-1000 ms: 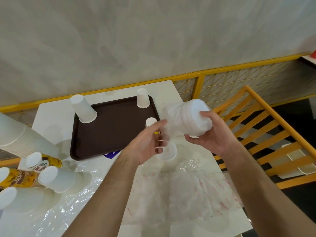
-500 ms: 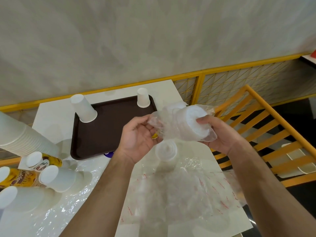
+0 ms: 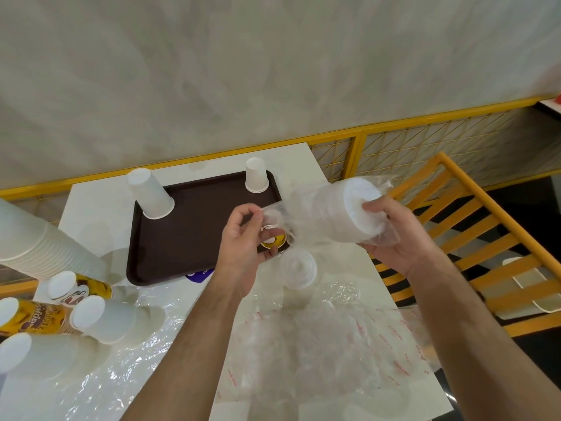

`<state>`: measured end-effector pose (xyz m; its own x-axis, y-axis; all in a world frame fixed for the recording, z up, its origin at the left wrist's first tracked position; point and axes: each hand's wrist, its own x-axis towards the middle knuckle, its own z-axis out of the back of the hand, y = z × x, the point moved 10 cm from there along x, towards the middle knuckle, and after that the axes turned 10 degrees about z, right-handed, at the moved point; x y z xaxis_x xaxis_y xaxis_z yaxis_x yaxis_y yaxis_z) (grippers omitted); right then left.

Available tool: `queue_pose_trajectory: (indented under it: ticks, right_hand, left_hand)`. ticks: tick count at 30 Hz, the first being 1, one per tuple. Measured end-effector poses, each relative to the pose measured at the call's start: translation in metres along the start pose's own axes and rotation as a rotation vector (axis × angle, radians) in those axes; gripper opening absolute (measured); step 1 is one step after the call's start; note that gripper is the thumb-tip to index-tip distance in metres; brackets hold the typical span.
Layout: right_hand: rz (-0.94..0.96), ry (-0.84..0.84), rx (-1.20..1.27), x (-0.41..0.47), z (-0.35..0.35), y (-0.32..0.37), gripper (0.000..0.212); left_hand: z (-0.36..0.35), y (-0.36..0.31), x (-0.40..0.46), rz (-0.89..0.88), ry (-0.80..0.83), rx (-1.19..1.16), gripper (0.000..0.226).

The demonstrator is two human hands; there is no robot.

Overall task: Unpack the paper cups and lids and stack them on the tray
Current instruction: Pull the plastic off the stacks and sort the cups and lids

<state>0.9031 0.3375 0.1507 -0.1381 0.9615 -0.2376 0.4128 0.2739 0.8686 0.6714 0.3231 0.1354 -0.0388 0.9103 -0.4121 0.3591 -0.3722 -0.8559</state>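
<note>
Both hands hold bagged lids, count blurred by plastic.

It looks like a café or fast-food eating area. A white counter carries a dark brown serving tray, stacks of white disposable paper cups and printed drink cups. Bright yellow railing with mesh panels runs along the plain wall, and yellow slatted seating stands beside the counter.
</note>
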Motion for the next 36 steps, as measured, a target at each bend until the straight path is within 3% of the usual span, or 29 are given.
queue_pose_trajectory:
  ticks: [2, 5, 8, 11, 16, 20, 24, 26, 29, 31, 36]
  right_hand:
    - [0.015, -0.026, 0.05, 0.001, 0.001, 0.0, 0.053]
    - [0.036, -0.044, 0.095, 0.002, 0.0, 0.0, 0.057]
    - [0.037, -0.059, 0.085, 0.004, 0.001, 0.0, 0.064]
    - [0.031, -0.049, 0.049, 0.005, 0.001, 0.001, 0.074]
    - [0.043, -0.026, 0.007, 0.006, -0.004, 0.003, 0.06]
    - [0.032, -0.067, 0.088, 0.007, -0.005, -0.002, 0.055]
    - [0.039, -0.054, 0.131, 0.008, -0.017, -0.002, 0.055]
    - [0.061, -0.033, 0.135, 0.009, -0.023, 0.0, 0.051]
    - [0.094, 0.031, 0.067, 0.01, -0.034, 0.004, 0.047]
    - [0.109, 0.046, 0.049, 0.012, -0.038, 0.004, 0.044]
    - [0.164, 0.048, 0.009, 0.012, -0.039, 0.008, 0.045]
  left_hand:
    - [-0.002, 0.01, -0.001, 0.066, 0.004, -0.089, 0.008]
    - [-0.01, 0.027, -0.005, 0.238, 0.034, -0.301, 0.033]
    - [-0.026, 0.034, -0.01, 0.344, 0.141, -0.234, 0.034]
    - [-0.031, 0.029, -0.012, 0.295, 0.17, -0.104, 0.022]
    - [-0.032, 0.006, -0.014, 0.101, 0.221, -0.13, 0.008]
    - [-0.041, -0.007, -0.02, -0.005, 0.379, -0.234, 0.007]
    - [-0.056, 0.005, -0.026, 0.189, 0.496, -0.444, 0.033]
    - [-0.061, 0.021, -0.026, 0.334, 0.467, -0.544, 0.029]
    - [-0.07, 0.047, -0.026, 0.47, 0.416, -0.405, 0.021]
    - [-0.071, 0.048, -0.023, 0.426, 0.4, -0.244, 0.02]
    - [-0.058, 0.026, -0.013, 0.282, 0.358, -0.145, 0.014]
